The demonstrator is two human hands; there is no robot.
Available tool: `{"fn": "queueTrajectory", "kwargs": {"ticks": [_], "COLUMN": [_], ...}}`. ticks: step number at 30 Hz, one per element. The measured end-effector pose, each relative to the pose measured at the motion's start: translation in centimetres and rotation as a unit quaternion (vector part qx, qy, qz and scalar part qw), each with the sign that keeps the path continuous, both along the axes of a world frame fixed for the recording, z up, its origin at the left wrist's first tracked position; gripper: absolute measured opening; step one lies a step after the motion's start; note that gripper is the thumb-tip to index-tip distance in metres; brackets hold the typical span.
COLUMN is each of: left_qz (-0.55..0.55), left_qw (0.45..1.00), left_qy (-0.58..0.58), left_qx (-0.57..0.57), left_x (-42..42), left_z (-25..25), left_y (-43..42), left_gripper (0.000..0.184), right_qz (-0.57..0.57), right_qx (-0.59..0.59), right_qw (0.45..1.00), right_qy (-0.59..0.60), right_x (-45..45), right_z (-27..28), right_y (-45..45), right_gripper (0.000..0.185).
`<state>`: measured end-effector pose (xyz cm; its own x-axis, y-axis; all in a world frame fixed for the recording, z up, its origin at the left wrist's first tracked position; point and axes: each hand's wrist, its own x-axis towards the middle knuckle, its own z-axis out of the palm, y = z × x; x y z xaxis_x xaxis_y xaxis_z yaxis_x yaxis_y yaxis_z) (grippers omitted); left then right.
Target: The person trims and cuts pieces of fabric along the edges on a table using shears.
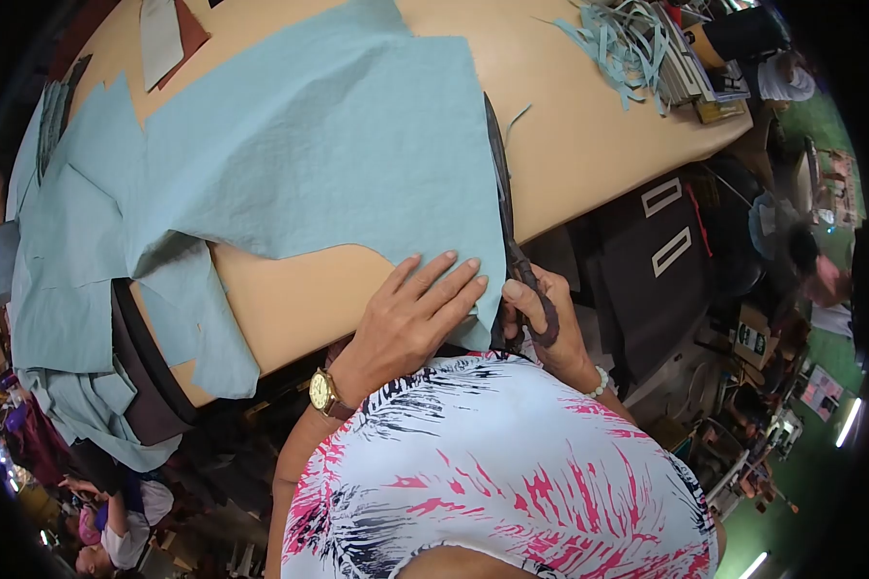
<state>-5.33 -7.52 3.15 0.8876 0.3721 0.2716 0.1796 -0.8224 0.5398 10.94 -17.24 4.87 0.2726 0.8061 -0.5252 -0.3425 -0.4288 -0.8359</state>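
Note:
A large piece of light blue fabric (338, 154) lies across the table, with folds and a curved edge on the near side. My left hand (420, 314) rests flat on its near right corner, fingers stretched out. In my right hand (555, 318), at the table's front edge, are scissors (523, 270) with dark, wrapped-looking handles. They lie along the fabric's right edge, pointing away from me. A dark strip runs farther up that edge; I cannot tell whether it is all blade. How far the blades are apart is hidden.
More blue fabric pieces (68, 261) hang over the table's left side. A heap of blue strips (628, 48) lies beside stacked books or papers (695, 68) at the far right of the tan table (589, 145). Dark panels (647, 261) hang right of me. Other people are in the background.

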Motion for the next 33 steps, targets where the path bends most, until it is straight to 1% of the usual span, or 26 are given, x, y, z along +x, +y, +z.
{"fn": "queueTrajectory", "kwargs": {"ticks": [8,24,27,30,31,33], "left_qz": [-0.002,0.002,-0.021,-0.041,-0.047,-0.006], "left_qw": [1.000,1.000,1.000,0.993,0.991,0.999], "left_qy": [0.004,0.012,0.014,0.025,0.033,0.020], "left_qx": [0.000,-0.005,0.009,-0.105,-0.123,-0.030], "left_x": [0.0,-0.3,-0.4,-0.2,0.2,2.2], "left_z": [0.2,0.0,-0.4,1.1,1.4,1.7], "left_y": [0.0,-0.2,0.2,1.9,2.9,5.1], "left_gripper": [0.042,0.045,0.046,0.050,0.058,0.067], "right_qz": [-0.014,-0.007,-0.002,0.007,0.012,0.016], "right_qx": [-0.019,-0.061,-0.067,-0.076,-0.080,-0.079], "right_qw": [1.000,0.998,0.998,0.997,0.997,0.996], "right_qy": [0.013,-0.003,-0.008,-0.017,-0.020,-0.021], "right_x": [-0.1,0.2,0.3,0.5,0.5,0.6], "right_z": [0.1,0.6,0.5,0.4,0.5,0.6], "right_y": [-0.3,-0.5,-0.6,-0.9,-0.8,-0.7], "right_gripper": [0.029,0.026,0.026,0.026,0.026,0.026]}}
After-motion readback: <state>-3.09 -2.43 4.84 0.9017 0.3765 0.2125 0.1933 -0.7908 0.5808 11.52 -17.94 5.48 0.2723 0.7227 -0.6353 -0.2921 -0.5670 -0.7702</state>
